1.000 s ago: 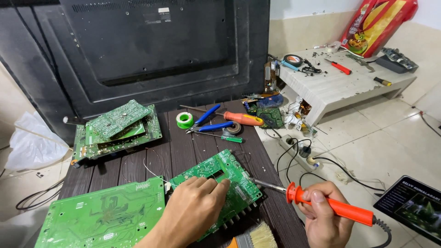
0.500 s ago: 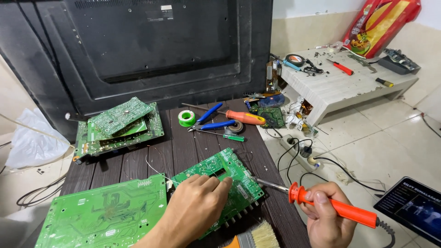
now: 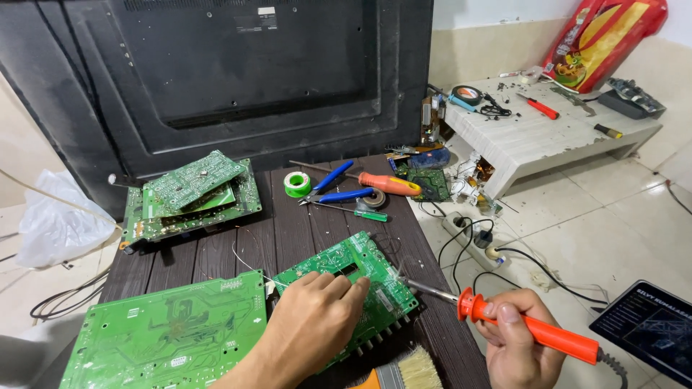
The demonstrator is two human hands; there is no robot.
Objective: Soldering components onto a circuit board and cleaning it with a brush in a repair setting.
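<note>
Circuit board: the small green circuit board lies flat near the front right corner of the dark wooden table, turned at a slant to the table's edges.
Left hand: the left hand rests palm down on the board's front half, fingers pressed together on its surface, pinning it rather than pinching it.
Right hand: the right hand is wrapped tight around the orange handle of the soldering iron, off the table's right edge.
Iron tip: the thin metal tip reaches in over the right edge and meets the board's right side, just beside the left hand's fingertips.
Edges: the board's right corner sits close to the table's right edge; a row of dark connectors lines its front side.
Brush: a pale-bristled brush lies at the front edge, just beside the board.
Open room: bare wood shows between the board and the tools toward the back edge.
Large board: a larger green board lies flat at the front left corner, near the left hand.
Stack: several green boards are piled toward the back left.
Tools: a green tape roll, blue-handled pliers and an orange-handled screwdriver lie together near the back right.
Textures: the table is ribbed dark planks; the boards are glossy with fine traces.
</note>
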